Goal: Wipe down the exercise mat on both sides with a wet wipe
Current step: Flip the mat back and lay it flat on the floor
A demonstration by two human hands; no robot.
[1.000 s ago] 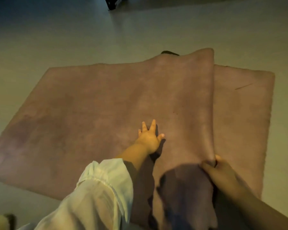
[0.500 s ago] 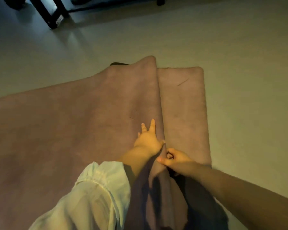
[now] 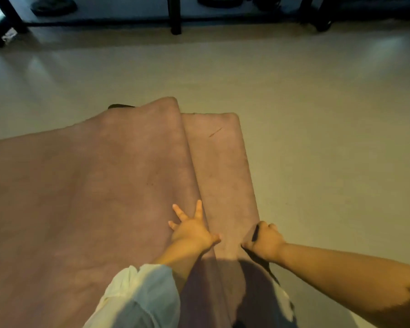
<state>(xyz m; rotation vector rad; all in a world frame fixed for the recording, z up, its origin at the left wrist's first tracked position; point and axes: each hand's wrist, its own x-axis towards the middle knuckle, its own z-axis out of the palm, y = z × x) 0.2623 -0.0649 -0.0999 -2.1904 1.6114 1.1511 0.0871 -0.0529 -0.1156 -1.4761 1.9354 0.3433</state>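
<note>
A dusty pink exercise mat (image 3: 85, 197) lies on the floor, folded over itself near its right end, so a narrow lower strip (image 3: 223, 166) shows beside the upper layer. My left hand (image 3: 191, 229) presses flat on the upper layer at the fold line, fingers spread. My right hand (image 3: 266, 241) grips the right edge of the lower strip, fingers curled round it and lifting it slightly. No wet wipe is visible.
Pale floor (image 3: 317, 138) stretches to the right and beyond the mat. Dark furniture legs (image 3: 175, 17) and dark objects (image 3: 53, 5) stand along the far wall. A small dark thing (image 3: 121, 106) peeks from behind the mat's far edge.
My right hand moved from the fold edge beside my left hand out to the mat's right edge and gripped it. The view tilted up, showing more floor.
</note>
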